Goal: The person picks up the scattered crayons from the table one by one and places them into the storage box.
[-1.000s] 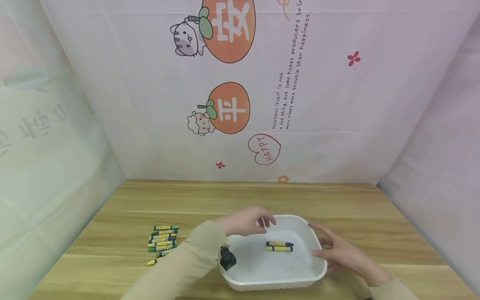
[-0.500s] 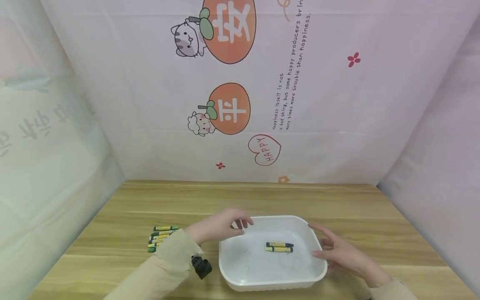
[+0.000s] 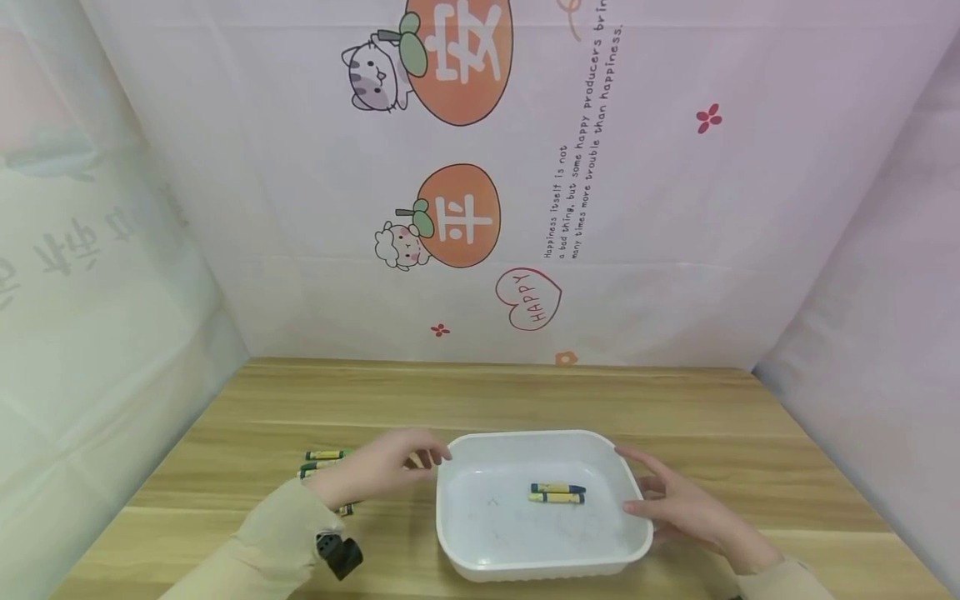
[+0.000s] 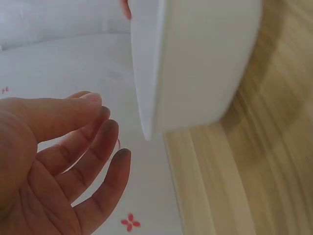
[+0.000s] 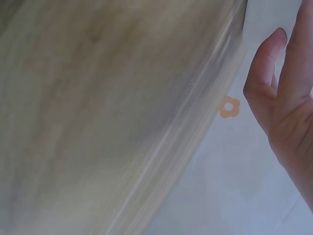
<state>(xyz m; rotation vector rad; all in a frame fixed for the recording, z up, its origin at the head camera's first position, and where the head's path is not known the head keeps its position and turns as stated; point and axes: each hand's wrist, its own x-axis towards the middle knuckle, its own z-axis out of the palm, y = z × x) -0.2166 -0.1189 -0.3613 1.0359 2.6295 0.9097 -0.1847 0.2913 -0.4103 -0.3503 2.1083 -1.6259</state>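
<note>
The left hand (image 3: 386,467), loosely curved and holding nothing, is just beside the tray's far left corner. The right hand (image 3: 682,508) grips the right wall of the tray (image 3: 540,573), thumb inside, near the table's (image 3: 675,400) front edge. Two crayons (image 3: 557,493) lie side by side inside; loose crayons (image 3: 324,455), partly hidden, lie towards the table's left edge. Each is probably best pinched mid-length, sparing its neighbours, with the tray steadied.
</note>
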